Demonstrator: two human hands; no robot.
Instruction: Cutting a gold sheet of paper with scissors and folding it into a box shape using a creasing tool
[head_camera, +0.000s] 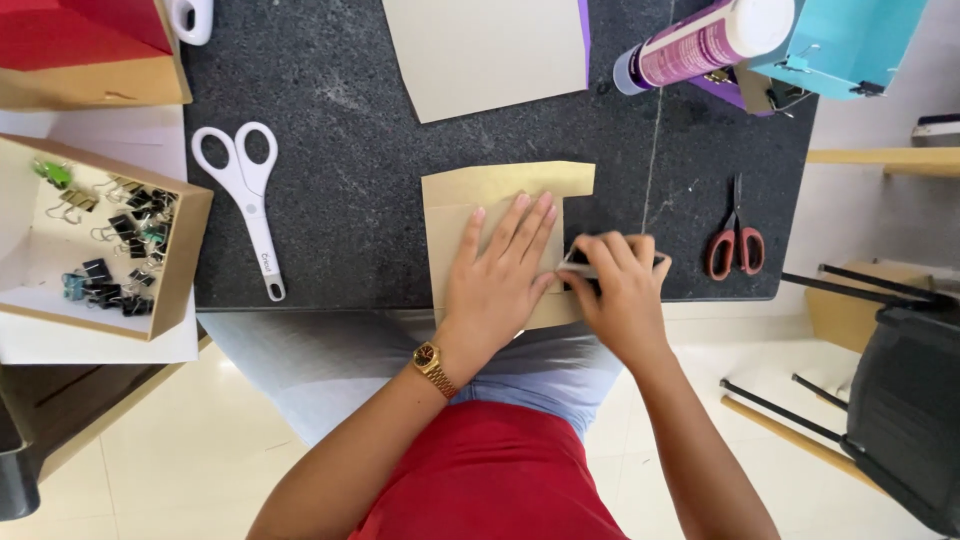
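A tan cardboard piece (500, 190) with a notch cut from its right side lies at the front edge of the dark table (340, 90). My left hand (500, 270) presses flat on it, fingers spread, a gold watch on the wrist. My right hand (615, 290) is closed around a small black and silver tool (580, 262), held against the cardboard's right edge beside my left thumb. Most of the tool is hidden by my fingers.
White scissors (248, 200) lie to the left, red-handled scissors (735, 240) to the right. An open cardboard box (185, 260) of binder clips (120, 250) sits far left. Behind are a sheet of card (485, 50), a glue bottle (700, 45) and a teal box (850, 40). A black chair (900, 410) stands right.
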